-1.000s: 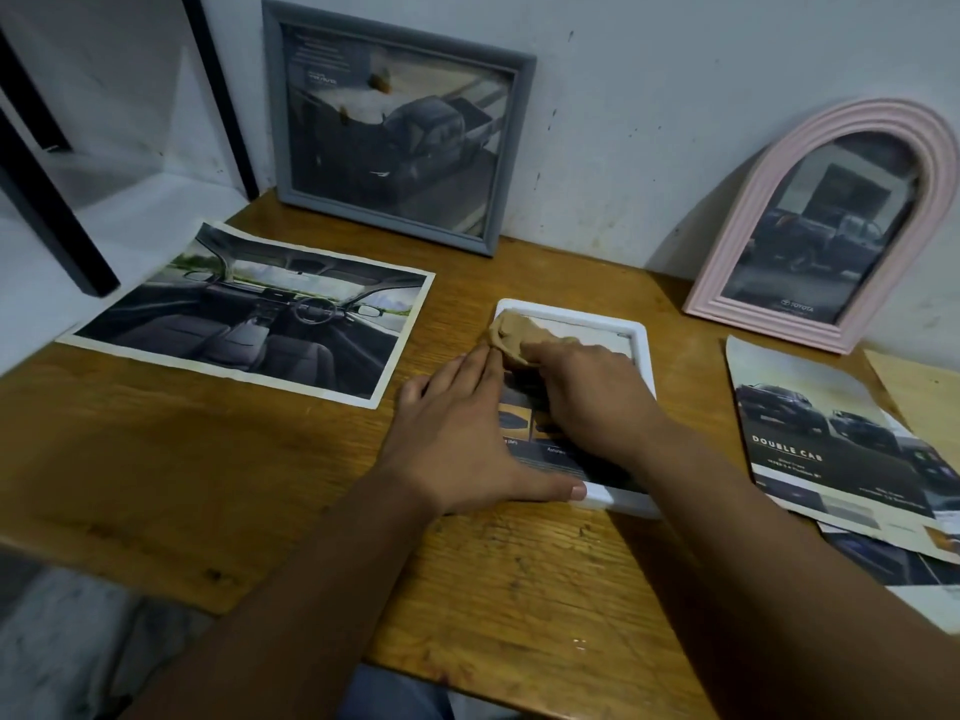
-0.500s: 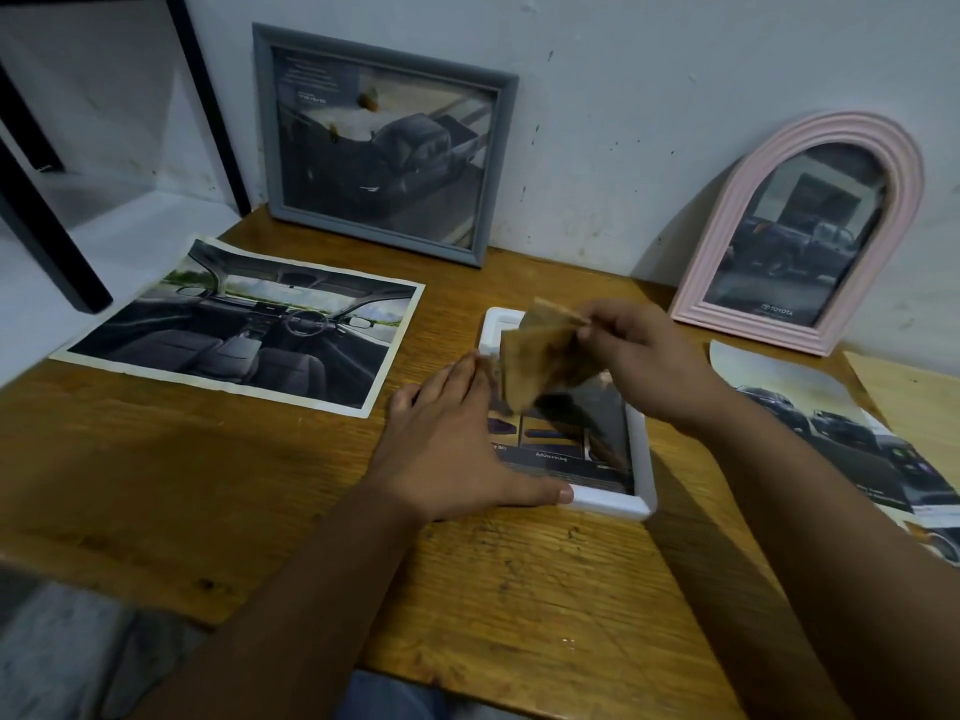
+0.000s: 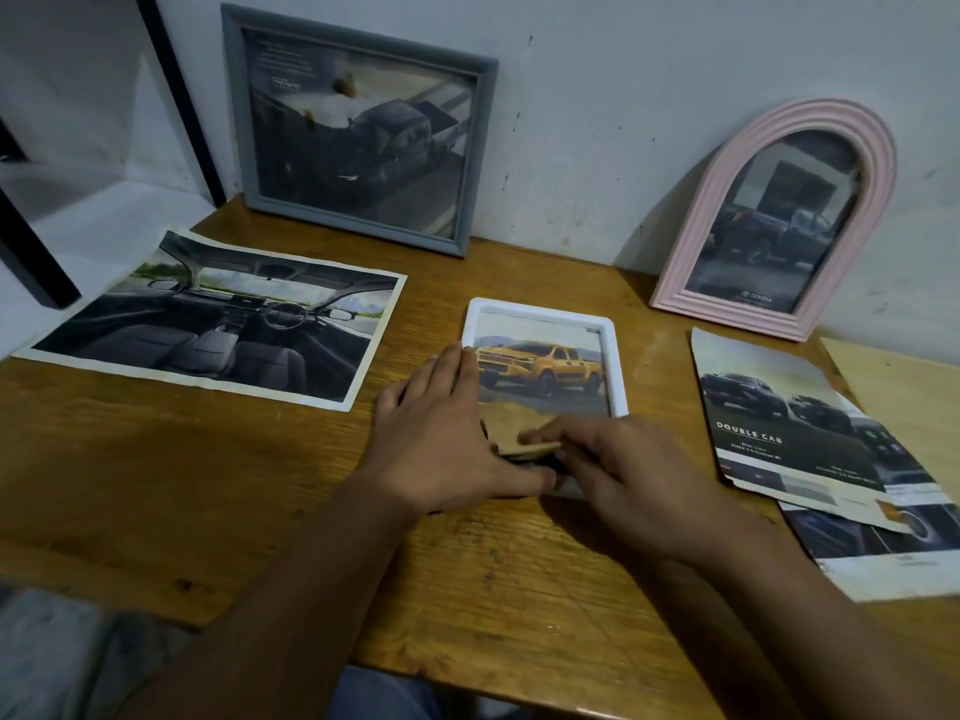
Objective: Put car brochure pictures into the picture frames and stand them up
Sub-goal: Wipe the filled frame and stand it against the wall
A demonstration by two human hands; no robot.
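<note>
A white picture frame (image 3: 540,308) lies flat on the wooden table (image 3: 208,485), with a picture of a yellow pickup (image 3: 545,366) inside it. My left hand (image 3: 441,439) rests flat on the frame's left edge, fingers straight. My right hand (image 3: 634,475) is at the frame's near edge and holds the picture's lower part, which is folded over with its tan back showing. The right thumb is hidden. A grey frame (image 3: 236,122) and a pink arched frame (image 3: 693,241), each with a car picture in it, stand against the wall.
A loose print of a car interior (image 3: 218,324) lies on the table's left side. Brochure pages marked Double Cab (image 3: 769,418) are spread at the right, partly over a tan board (image 3: 904,392). Dark bars run down the far left.
My right hand lifted the picture's flap off the frame's upper part and folded it down to the near edge, which uncovered the yellow pickup. My left hand stayed on the frame.
</note>
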